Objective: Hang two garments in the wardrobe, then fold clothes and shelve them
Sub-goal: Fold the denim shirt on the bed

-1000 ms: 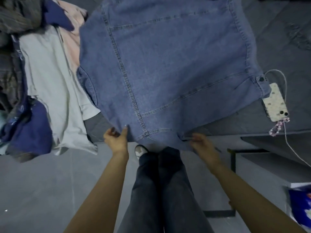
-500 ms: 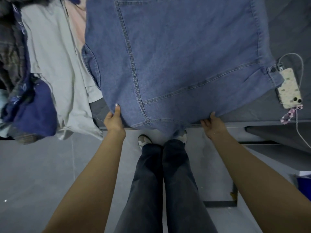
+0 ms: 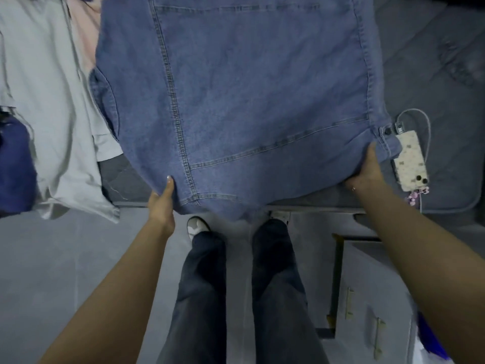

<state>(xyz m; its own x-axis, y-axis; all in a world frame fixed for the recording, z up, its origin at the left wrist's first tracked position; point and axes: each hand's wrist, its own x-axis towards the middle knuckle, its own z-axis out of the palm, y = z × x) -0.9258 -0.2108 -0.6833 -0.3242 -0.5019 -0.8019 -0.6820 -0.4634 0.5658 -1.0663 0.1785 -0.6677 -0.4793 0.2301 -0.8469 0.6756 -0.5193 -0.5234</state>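
A blue denim jacket (image 3: 249, 95) lies spread on the grey bed (image 3: 430, 61), its near hem hanging over the bed's front edge. My left hand (image 3: 162, 200) pinches the hem at its lower left, thumb on top of the cloth and fingers hidden beneath. My right hand (image 3: 367, 172) grips the hem's lower right corner beside a snap button, fingers tucked under the denim.
A pale grey T-shirt (image 3: 52, 106), a pink garment (image 3: 81, 30) and a dark blue garment (image 3: 15, 164) lie on the bed's left. A phone (image 3: 410, 160) with cable and bead charm lies right of the jacket. A grey cabinet (image 3: 372, 298) stands lower right. My legs are below.
My right hand has slid rightward along the hem to the jacket's right corner. My left hand has stayed at the left part of the hem.
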